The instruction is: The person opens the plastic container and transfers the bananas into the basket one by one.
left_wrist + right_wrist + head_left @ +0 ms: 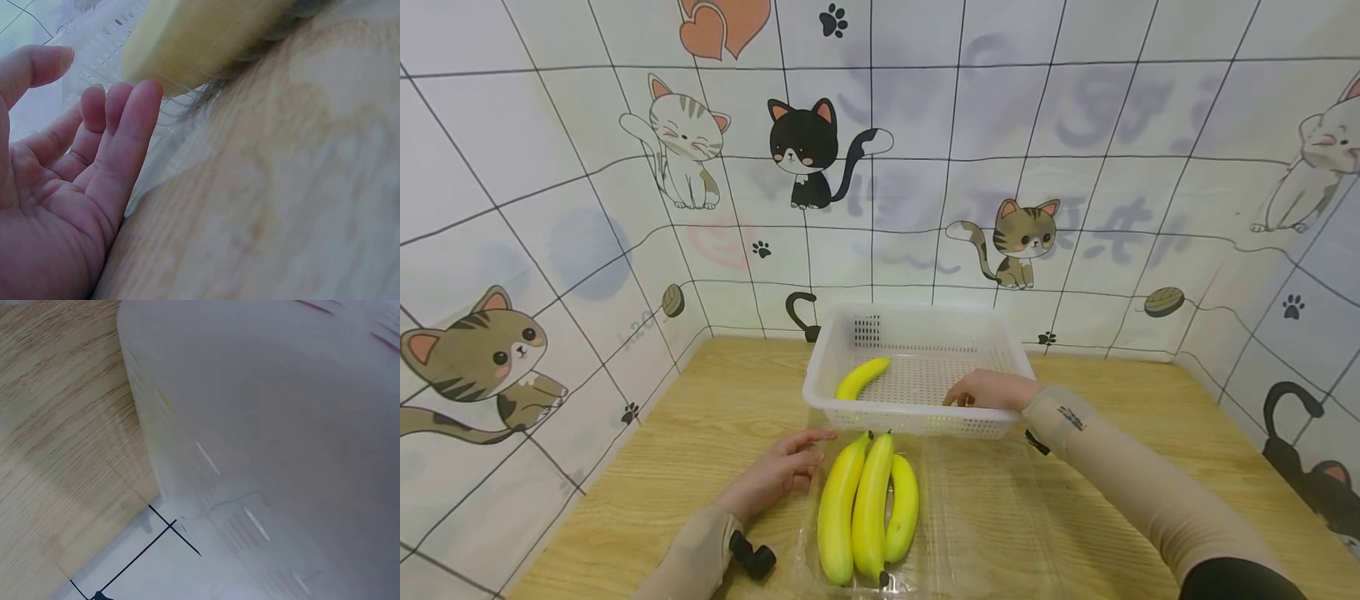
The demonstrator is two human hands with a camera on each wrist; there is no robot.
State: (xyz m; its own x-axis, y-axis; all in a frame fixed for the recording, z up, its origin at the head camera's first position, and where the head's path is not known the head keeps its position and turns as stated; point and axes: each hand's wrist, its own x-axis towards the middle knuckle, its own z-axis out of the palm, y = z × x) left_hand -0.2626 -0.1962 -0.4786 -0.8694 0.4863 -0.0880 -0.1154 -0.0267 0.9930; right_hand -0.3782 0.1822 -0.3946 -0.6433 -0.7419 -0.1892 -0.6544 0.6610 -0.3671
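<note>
In the head view, my right hand [981, 390] reaches over the front rim into a white plastic basket [917, 410]. Its fingers point down inside, the tips partly hidden by the front wall; I cannot tell if they hold anything. At the basket's left end lies one yellow banana [862, 377]. Relaxed and slightly bent, my left hand [778, 471] rests by the left edge of a clear plastic box [925, 517]. Three bananas [872, 508] lie side by side in that box's left half. From the left wrist, bent fingers [140, 112] show close against the clear wall.
The box's clear right half [992, 517] spreads flat on the wooden table [737, 383], just in front of the basket. Behind the basket rises a wall covering [917, 192] with a grid and cartoon cats; it also runs along both sides.
</note>
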